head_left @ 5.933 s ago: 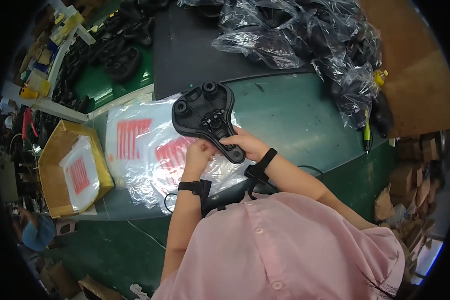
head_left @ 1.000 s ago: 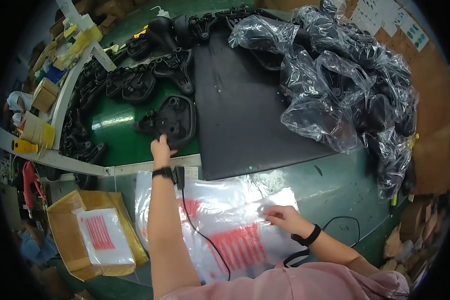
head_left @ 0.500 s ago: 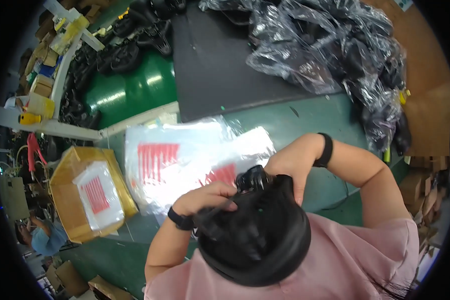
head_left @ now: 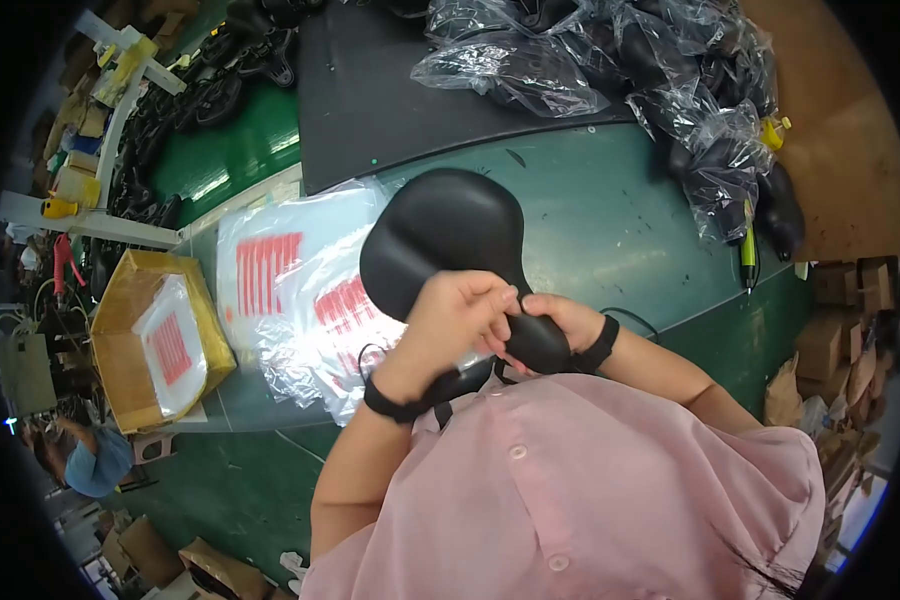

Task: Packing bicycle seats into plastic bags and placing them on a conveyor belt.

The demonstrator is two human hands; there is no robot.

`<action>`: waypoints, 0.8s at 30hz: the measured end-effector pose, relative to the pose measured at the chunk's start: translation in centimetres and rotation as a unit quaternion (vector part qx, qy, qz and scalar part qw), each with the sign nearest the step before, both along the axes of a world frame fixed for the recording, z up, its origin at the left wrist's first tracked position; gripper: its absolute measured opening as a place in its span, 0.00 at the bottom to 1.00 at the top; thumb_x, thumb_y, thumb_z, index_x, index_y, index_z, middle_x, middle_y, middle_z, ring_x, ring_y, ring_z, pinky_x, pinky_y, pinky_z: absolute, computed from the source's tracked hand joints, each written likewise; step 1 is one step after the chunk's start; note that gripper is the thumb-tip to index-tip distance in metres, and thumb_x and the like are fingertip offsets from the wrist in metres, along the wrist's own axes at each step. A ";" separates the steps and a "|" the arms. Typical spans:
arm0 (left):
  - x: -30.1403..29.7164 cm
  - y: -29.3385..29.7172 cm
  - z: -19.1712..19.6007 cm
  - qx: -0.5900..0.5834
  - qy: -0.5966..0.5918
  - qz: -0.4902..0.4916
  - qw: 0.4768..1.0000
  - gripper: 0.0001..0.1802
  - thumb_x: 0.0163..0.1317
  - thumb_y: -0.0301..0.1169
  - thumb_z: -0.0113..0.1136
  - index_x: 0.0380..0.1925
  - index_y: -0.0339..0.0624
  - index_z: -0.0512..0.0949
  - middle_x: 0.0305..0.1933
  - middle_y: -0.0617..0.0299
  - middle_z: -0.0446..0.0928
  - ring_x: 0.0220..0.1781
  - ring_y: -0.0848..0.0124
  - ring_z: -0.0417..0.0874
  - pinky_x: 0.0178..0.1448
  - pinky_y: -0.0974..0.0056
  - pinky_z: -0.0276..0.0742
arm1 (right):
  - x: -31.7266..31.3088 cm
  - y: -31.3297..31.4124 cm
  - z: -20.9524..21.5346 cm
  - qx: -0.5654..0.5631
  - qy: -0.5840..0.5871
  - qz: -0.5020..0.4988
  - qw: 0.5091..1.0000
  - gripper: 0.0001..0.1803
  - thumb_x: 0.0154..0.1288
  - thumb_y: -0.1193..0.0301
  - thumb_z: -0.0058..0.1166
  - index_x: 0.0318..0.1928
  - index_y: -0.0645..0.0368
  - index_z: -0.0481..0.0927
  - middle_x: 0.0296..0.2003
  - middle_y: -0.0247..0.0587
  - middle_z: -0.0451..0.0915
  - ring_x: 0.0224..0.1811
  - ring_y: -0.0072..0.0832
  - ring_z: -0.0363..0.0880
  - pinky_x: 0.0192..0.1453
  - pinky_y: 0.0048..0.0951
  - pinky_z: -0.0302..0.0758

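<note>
A black bicycle saddle point(head_left: 450, 225) lies in front of my chest, padded top up. Its wide rear points away from me and its nose toward me. My right hand point(head_left: 570, 320) grips the nose from the right, thumb on top. My left hand point(head_left: 455, 318) is over the saddle's middle, fingers curled and fingertips pinched together by the nose; what is between them, if anything, is hidden. Clear plastic bags with red print point(head_left: 345, 300) lie flat on the green table, partly under the saddle's left side.
Plastic-wrapped saddles point(head_left: 660, 80) are heaped at the far right, near a green pen-like tool point(head_left: 748, 250). A black mat point(head_left: 400, 90) covers the far table. At left stand a yellowish box point(head_left: 115, 345) of bags and a green conveyor point(head_left: 225, 150) with unwrapped saddles. A person point(head_left: 95, 460) sits far left.
The saddle has been turned round: its wide end was against my chest with a clamp at the far side, and now it points away. Both hands have shifted their holds.
</note>
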State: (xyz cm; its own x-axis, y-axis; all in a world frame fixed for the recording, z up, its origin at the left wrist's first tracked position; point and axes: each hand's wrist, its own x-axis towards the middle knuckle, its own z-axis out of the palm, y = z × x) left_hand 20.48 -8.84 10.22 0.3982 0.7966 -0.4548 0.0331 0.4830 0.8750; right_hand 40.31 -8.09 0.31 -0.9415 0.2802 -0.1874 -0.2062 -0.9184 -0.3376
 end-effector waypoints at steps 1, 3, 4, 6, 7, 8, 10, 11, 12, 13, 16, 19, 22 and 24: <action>-0.4 1.1 0.6 0.015 -0.043 -0.010 0.999 0.12 0.63 0.32 0.52 0.28 0.36 0.78 0.25 0.60 0.78 0.26 0.73 0.80 0.27 0.72 0.75 | 1.2 -0.3 1.2 -0.034 -0.062 0.017 0.997 0.27 0.63 0.52 0.49 0.49 0.65 0.73 0.37 0.51 0.78 0.31 0.39 0.81 0.34 0.36 0.79; -2.7 3.0 0.4 0.056 -0.070 0.053 0.995 0.13 0.65 0.35 0.51 0.31 0.37 0.78 0.25 0.59 0.79 0.25 0.73 0.80 0.29 0.72 0.76 | 3.5 -0.9 1.7 -0.019 -0.098 0.003 0.995 0.26 0.61 0.55 0.51 0.48 0.66 0.73 0.37 0.50 0.78 0.30 0.37 0.81 0.32 0.34 0.80; -4.1 4.3 -1.3 0.084 -0.055 0.120 0.988 0.13 0.65 0.35 0.50 0.32 0.37 0.78 0.25 0.60 0.78 0.24 0.73 0.79 0.30 0.70 0.77 | 4.9 -0.9 1.5 0.000 -0.108 -0.009 0.994 0.26 0.61 0.56 0.53 0.48 0.67 0.72 0.36 0.50 0.78 0.30 0.36 0.81 0.32 0.34 0.80; -8.0 5.8 -6.8 0.200 0.120 0.322 0.918 0.13 0.65 0.36 0.50 0.34 0.38 0.77 0.26 0.61 0.78 0.26 0.71 0.78 0.34 0.67 0.76 | 7.0 -1.1 2.6 0.078 -0.182 -0.046 0.979 0.30 0.56 0.58 0.59 0.51 0.68 0.70 0.35 0.48 0.78 0.28 0.32 0.81 0.31 0.31 0.80; -9.1 5.3 -9.3 0.201 0.124 0.329 0.914 0.13 0.65 0.36 0.50 0.34 0.38 0.77 0.26 0.61 0.78 0.26 0.71 0.78 0.34 0.67 0.76 | 7.8 -0.5 3.1 0.130 -0.224 -0.058 0.964 0.33 0.53 0.57 0.62 0.53 0.67 0.68 0.37 0.48 0.78 0.31 0.34 0.81 0.35 0.32 0.80; -9.8 4.6 -11.8 0.207 0.260 0.266 0.905 0.15 0.65 0.39 0.51 0.36 0.36 0.77 0.29 0.56 0.79 0.32 0.63 0.80 0.38 0.62 0.76 | 8.6 -0.2 3.3 0.179 -0.267 -0.076 0.944 0.37 0.50 0.57 0.65 0.54 0.67 0.67 0.38 0.48 0.78 0.34 0.36 0.81 0.39 0.33 0.79; -6.7 3.2 -14.1 0.161 0.406 0.157 0.886 0.21 0.63 0.45 0.55 0.36 0.34 0.75 0.31 0.44 0.79 0.37 0.49 0.81 0.43 0.54 0.74 | 10.4 0.1 -0.3 0.448 -0.477 -0.237 0.718 0.45 0.43 0.57 0.70 0.57 0.67 0.63 0.42 0.50 0.77 0.43 0.42 0.79 0.50 0.35 0.75; -3.7 2.5 -14.1 0.194 0.427 0.126 0.874 0.22 0.61 0.47 0.57 0.36 0.35 0.75 0.35 0.43 0.79 0.41 0.48 0.80 0.44 0.52 0.74 | 10.7 0.7 -0.4 0.508 -0.503 -0.274 0.643 0.50 0.41 0.59 0.72 0.60 0.69 0.59 0.48 0.53 0.75 0.50 0.45 0.75 0.56 0.37 0.70; -1.0 2.2 -14.0 0.140 0.430 0.103 0.886 0.26 0.59 0.48 0.58 0.41 0.34 0.72 0.41 0.39 0.77 0.45 0.47 0.79 0.47 0.52 0.73 | 11.9 1.3 -1.1 0.482 -0.609 -0.193 0.599 0.52 0.40 0.62 0.72 0.62 0.70 0.55 0.51 0.58 0.73 0.52 0.46 0.74 0.56 0.38 0.71; 1.1 2.1 -15.2 0.173 0.424 0.109 0.883 0.29 0.58 0.48 0.60 0.45 0.32 0.68 0.46 0.36 0.74 0.48 0.44 0.77 0.49 0.50 0.73 | 12.2 1.7 -1.7 0.492 -0.649 -0.179 0.552 0.54 0.39 0.63 0.72 0.64 0.69 0.53 0.52 0.60 0.72 0.52 0.48 0.74 0.56 0.39 0.71; 3.8 2.3 -18.6 0.187 0.521 0.126 0.823 0.27 0.59 0.47 0.60 0.45 0.35 0.66 0.36 0.41 0.77 0.42 0.43 0.78 0.43 0.49 0.72 | 12.4 1.2 -3.5 0.531 -0.692 -0.149 0.465 0.57 0.38 0.63 0.72 0.66 0.66 0.49 0.52 0.62 0.72 0.53 0.51 0.74 0.56 0.40 0.71; 2.1 2.5 -20.8 0.201 0.526 0.064 0.824 0.15 0.63 0.39 0.55 0.38 0.38 0.70 0.26 0.48 0.77 0.33 0.48 0.80 0.37 0.51 0.73 | 11.9 0.5 -5.1 0.521 -0.700 -0.118 0.474 0.62 0.37 0.61 0.73 0.68 0.62 0.46 0.52 0.61 0.73 0.55 0.52 0.72 0.57 0.41 0.71; 0.3 2.1 -20.5 0.181 0.330 0.161 0.912 0.12 0.64 0.35 0.48 0.28 0.37 0.71 0.18 0.52 0.73 0.27 0.54 0.79 0.33 0.56 0.73 | 12.2 0.3 -7.6 0.484 -0.650 -0.156 0.565 0.56 0.39 0.60 0.73 0.66 0.64 0.53 0.49 0.55 0.75 0.52 0.46 0.75 0.56 0.38 0.71; -1.1 1.8 -21.5 0.132 0.247 0.210 0.937 0.14 0.62 0.33 0.51 0.23 0.35 0.76 0.21 0.56 0.77 0.25 0.64 0.79 0.29 0.63 0.72 | 12.6 0.6 -8.9 0.479 -0.591 -0.198 0.619 0.50 0.41 0.60 0.73 0.63 0.64 0.60 0.47 0.50 0.77 0.49 0.41 0.77 0.55 0.35 0.72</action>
State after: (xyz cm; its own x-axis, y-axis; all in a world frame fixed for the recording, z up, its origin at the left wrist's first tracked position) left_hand 19.39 -7.05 -11.29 -0.1826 0.9465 -0.2661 0.3208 0.3132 0.8939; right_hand 52.95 -7.52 -8.56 -0.1289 0.9598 -0.2492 0.5594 -0.1371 -0.8175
